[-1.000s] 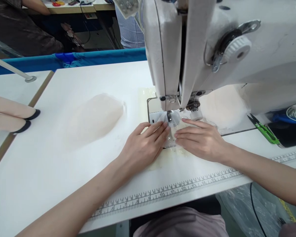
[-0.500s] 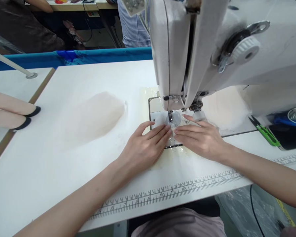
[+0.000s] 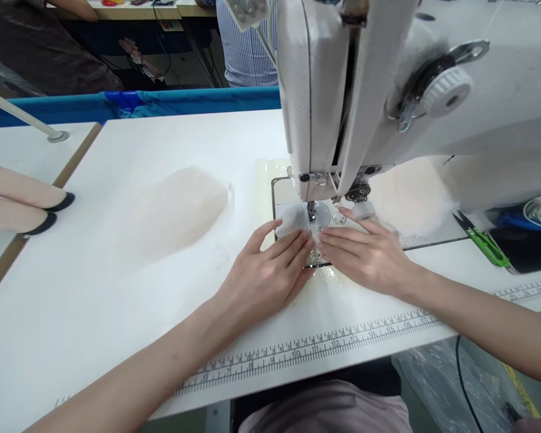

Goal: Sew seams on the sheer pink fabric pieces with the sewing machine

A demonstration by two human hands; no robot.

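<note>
My left hand (image 3: 264, 273) lies flat on the white table (image 3: 117, 288), fingers stretched toward the needle of the white sewing machine (image 3: 388, 96). My right hand (image 3: 365, 255) lies flat opposite it, fingertips almost meeting the left ones. Between and under the fingertips sits a small sheer white fabric piece (image 3: 293, 219), pressed down on the metal needle plate (image 3: 282, 195) under the presser foot (image 3: 312, 213).
A pile of pale sheer fabric (image 3: 175, 207) lies to the left. More pale fabric (image 3: 410, 195) sits behind the machine arm. Green thread snips (image 3: 484, 240) lie at the right. A printed ruler (image 3: 320, 349) runs along the front edge. Another person's striped shirt (image 3: 246, 42) shows behind.
Both hands have slid slightly toward the needle, and the small fabric piece has moved further under the presser foot. The view shifted a little.
</note>
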